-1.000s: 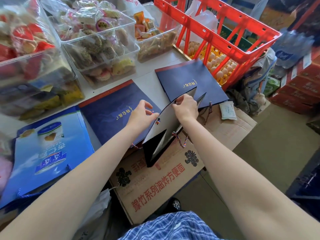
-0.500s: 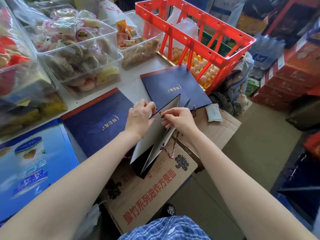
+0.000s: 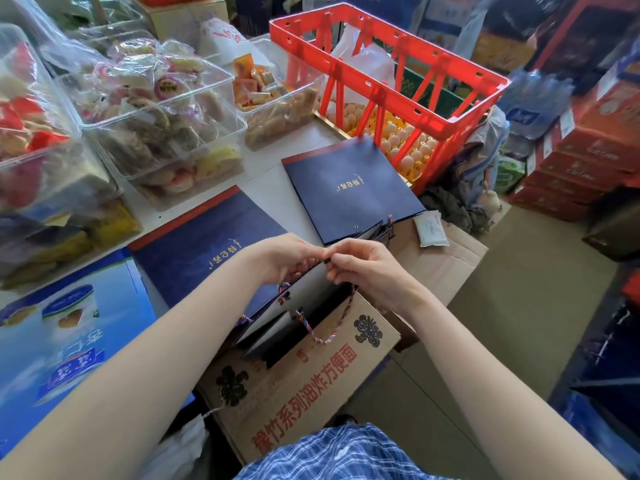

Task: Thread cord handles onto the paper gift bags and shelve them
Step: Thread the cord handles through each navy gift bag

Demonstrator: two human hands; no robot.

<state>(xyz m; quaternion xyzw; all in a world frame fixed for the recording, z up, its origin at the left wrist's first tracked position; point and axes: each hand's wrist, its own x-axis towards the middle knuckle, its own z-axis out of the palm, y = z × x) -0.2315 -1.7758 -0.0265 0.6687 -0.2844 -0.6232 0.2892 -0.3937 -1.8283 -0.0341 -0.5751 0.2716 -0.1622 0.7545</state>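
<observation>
Head view: two hands pinch one bag.

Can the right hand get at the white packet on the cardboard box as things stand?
Probably, once it lets go: the white packet lies uncovered on the cardboard box, just beyond the right hand, which now pinches the bag top.

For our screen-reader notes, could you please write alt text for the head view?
Two hands, left and right, pinch the top edge of a navy gift bag with a striped cord looped below it. Two flat navy bags lie on the table beside a red crate.
</observation>
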